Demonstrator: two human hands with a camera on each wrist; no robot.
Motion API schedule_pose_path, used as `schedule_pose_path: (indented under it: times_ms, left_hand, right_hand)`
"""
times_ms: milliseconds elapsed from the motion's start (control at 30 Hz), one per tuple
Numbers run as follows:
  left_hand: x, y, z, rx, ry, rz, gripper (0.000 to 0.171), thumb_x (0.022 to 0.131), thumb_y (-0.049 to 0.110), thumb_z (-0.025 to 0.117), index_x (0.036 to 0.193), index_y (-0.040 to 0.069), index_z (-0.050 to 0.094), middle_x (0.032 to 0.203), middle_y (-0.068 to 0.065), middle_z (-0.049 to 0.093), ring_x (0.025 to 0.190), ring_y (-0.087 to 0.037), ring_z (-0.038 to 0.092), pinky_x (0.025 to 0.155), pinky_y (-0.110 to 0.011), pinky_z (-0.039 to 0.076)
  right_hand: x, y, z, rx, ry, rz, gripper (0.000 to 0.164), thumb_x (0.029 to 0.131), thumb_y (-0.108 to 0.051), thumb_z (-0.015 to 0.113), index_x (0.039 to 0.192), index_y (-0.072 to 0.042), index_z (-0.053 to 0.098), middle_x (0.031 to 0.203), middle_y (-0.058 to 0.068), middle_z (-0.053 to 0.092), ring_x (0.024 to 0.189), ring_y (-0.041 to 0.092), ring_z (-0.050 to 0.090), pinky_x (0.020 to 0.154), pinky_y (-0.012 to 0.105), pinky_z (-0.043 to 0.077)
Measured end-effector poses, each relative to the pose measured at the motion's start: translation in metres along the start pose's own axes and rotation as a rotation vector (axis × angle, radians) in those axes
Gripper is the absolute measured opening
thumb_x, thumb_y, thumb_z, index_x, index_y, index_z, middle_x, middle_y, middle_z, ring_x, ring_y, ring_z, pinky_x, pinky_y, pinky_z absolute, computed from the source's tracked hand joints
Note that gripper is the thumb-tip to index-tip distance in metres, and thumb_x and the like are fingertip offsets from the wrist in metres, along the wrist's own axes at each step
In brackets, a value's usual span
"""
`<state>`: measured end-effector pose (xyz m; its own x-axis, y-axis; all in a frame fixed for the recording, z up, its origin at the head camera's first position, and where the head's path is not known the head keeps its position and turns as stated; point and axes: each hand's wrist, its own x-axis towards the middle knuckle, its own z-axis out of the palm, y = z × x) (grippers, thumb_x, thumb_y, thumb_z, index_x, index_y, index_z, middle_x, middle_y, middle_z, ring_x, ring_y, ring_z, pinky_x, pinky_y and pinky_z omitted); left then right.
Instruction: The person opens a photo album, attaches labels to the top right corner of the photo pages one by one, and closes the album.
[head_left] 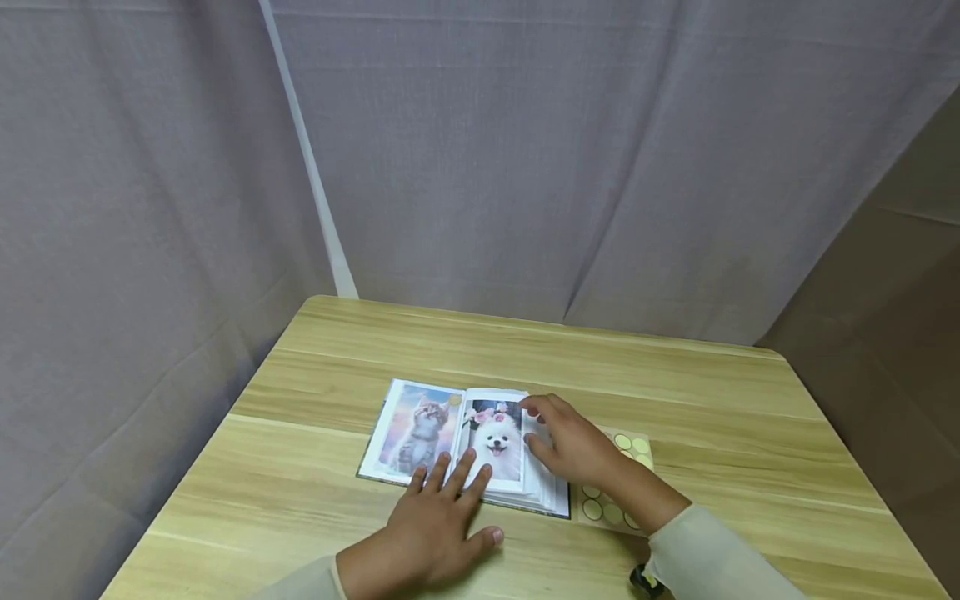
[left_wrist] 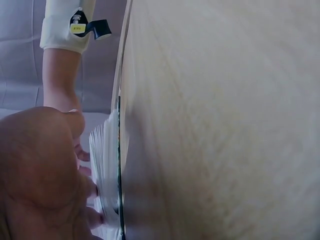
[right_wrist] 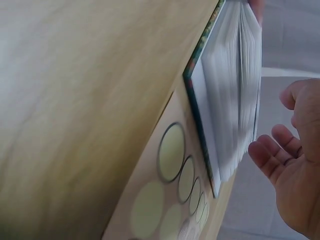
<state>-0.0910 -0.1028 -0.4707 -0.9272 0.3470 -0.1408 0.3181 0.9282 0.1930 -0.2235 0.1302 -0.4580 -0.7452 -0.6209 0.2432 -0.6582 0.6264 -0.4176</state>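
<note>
A small photo album (head_left: 540,479) lies open on the table, with a kitten picture (head_left: 417,429) on its left page and a white dog picture (head_left: 495,446) on the right. One round sticker (head_left: 455,400) sits at the kitten picture's upper right corner. My left hand (head_left: 438,529) is spread flat, fingertips resting over the album's lower edge near the fold. Over the right page hovers my right hand (head_left: 566,442), fingers loosely bent beside the page's outer edge. In the right wrist view its fingertips (right_wrist: 260,150) stand apart from the thick stack of pages (right_wrist: 232,95).
Partly under my right forearm, a sheet of round yellow stickers (head_left: 613,512) lies against the album's right side. The wooden table (head_left: 315,417) has grey curtains (head_left: 487,167) behind it and at its sides. A dark strap (head_left: 647,581) hangs by the right sleeve.
</note>
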Motion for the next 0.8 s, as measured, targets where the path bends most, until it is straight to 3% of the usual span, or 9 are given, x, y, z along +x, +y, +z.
schedule_pose_path:
  times_ms: [467,800]
  left_hand:
    - [0.007,0.001,-0.002,-0.067,0.203,0.021,0.066,0.103,0.061,0.042,0.152,0.017,0.051,0.158,-0.013,0.043,0.140,-0.046,0.042,0.111,-0.061,0.035]
    - [0.013,0.001,-0.004,-0.080,0.256,0.030,0.059,0.105,0.057,0.044,0.142,0.015,0.060,0.150,-0.013,0.052,0.133,-0.039,0.052,0.108,-0.056,0.041]
  right_hand:
    - [-0.040,0.017,-0.010,-0.002,0.039,0.065,0.049,0.098,-0.019,0.069,0.142,-0.011,0.050,0.126,0.004,0.059,0.110,0.024,0.064,0.085,0.043,0.056]
    - [-0.057,0.028,-0.015,-0.001,0.087,0.020,0.050,0.095,-0.013,0.072,0.140,-0.009,0.050,0.126,0.008,0.060,0.109,0.028,0.064,0.083,0.040,0.057]
